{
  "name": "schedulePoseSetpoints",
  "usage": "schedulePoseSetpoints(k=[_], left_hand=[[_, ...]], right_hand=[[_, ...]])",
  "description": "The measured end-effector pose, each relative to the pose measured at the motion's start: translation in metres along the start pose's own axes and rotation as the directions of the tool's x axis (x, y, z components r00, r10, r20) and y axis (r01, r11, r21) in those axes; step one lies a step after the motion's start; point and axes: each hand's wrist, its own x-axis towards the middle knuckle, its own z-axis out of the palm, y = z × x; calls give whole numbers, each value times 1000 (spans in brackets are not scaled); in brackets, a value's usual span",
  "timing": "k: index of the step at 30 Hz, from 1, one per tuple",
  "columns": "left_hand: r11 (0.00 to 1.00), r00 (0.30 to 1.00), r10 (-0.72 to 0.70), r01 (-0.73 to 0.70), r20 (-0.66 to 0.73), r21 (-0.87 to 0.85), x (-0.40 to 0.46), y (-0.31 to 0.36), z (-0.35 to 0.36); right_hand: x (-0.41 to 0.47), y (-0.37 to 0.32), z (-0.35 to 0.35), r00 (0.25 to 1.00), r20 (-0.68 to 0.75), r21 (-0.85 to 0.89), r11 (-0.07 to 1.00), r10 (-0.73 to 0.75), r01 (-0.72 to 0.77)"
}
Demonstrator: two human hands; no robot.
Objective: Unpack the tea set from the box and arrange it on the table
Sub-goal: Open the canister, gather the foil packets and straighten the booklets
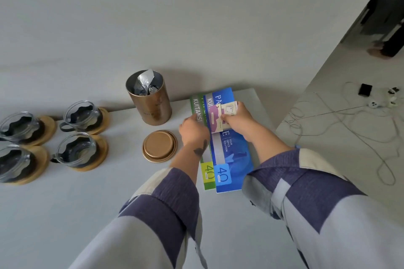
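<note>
While the right hand (236, 119) pinches a small printed card packet (223, 117) above the blue receipt book (231, 155), the left hand (193, 130), fingers curled, rests on the green receipt book (197, 113); whether it grips the cover cannot be told. The operator should steady both books and lay the packet flat (not dropped). The packet's long axis runs away from the person, parallel to the books. The open tea tin (149, 98) stands upright on the bench (65, 214), lid (159, 146) beside it.

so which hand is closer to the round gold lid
Left. The left hand is just right of the gold lid, apart from it. The right hand is farther right, over the blue booklet, holding small cards.
</note>
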Motion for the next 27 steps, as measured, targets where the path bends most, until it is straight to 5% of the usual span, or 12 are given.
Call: schedulePoseSetpoints(k=[8, 16, 27], left_hand=[[998, 998, -54, 54, -21, -31, -19, -3, -4], [998, 998, -16, 19, 61, -52, -17, -2, -13], [1000, 988, -16, 18, 152, -10, -18, 6, -21]], right_hand=[[3, -6, 28, 971, -239, -245, 967, 13, -74], [1, -12, 47, 937, -345, -245, 969, -54, -35], [-6, 0, 39, 952, -205, -398, 908, -226, 130]])
